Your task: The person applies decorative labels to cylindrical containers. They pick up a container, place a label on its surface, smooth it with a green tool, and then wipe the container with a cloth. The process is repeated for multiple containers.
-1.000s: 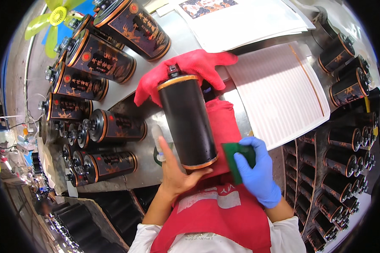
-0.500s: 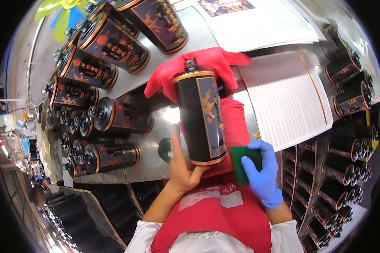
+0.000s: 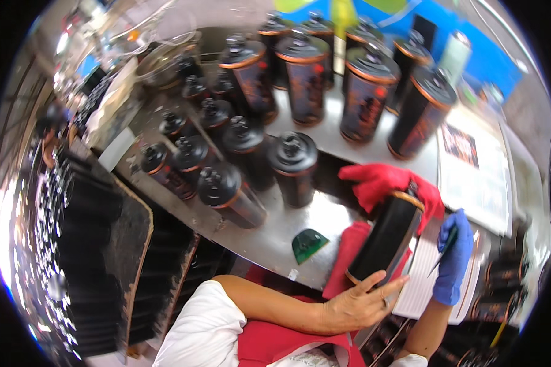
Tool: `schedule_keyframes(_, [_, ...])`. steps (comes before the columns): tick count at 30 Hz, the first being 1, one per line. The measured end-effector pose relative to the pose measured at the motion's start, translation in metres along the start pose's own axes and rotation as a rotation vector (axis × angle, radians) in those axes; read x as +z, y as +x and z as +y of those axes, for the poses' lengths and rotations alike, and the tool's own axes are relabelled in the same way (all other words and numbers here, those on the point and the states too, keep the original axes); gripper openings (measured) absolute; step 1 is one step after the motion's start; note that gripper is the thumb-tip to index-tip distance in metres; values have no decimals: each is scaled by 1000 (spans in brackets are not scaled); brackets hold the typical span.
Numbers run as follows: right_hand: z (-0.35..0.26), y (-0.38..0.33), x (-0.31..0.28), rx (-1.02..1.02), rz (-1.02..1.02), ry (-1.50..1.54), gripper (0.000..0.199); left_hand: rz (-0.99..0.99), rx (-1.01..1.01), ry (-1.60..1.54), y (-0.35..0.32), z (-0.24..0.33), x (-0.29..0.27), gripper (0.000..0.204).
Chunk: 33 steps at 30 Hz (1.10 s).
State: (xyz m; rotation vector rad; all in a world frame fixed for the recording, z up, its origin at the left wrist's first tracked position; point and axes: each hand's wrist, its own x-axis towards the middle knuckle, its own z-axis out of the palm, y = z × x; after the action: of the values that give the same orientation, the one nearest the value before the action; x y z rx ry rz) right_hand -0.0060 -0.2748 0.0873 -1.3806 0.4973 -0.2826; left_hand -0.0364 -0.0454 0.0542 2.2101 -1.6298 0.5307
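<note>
A black cylindrical bottle (image 3: 387,235) with copper-coloured rims and a knobbed top lies tilted on red cloth (image 3: 373,181). At its lower end is my left hand (image 3: 362,306), bare and with a ring, its thumb and fingers against the base; the far side of the grip is hidden. To the right of the bottle, my right hand (image 3: 456,263), in a blue glove, pinches a thin dark green scraper (image 3: 448,241) seen nearly edge-on. A second green piece (image 3: 309,246), rounded on one side, lies on the metal table left of the bottle.
Several similar black bottles (image 3: 300,79) stand on the metal table (image 3: 275,241) to the left and back. Paper sheets (image 3: 480,168) lie at the right. Dark racks (image 3: 92,244) stand below left, with more bottles (image 3: 502,275) at lower right. A metal bowl (image 3: 165,64) sits far left.
The view has swung left, so hands and bottle appear farther right. The bottle's decorated panel has turned out of sight. My right hand has lifted the green scraper up beside the bottle.
</note>
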Motion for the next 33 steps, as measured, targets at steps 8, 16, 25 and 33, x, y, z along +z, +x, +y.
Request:
schedule_keyframes(8, [-50, 89, 58, -88, -537, -1037, 25, 161, -277, -242, -22, -49, -6, 57])
schedule_keyframes(16, [-89, 54, 74, -2, -587, -1095, 16, 389, -262, -300, -50, -55, 5, 54])
schedule_keyframes(25, [-173, -71, 216, -640, -372, -703, 16, 901, -581, 189, -117, -106, -105, 48])
schedule_keyframes(33, [-217, -41, 439, -1067, -573, -367, 17, 1185, -803, 43, -202, -116, -144, 33])
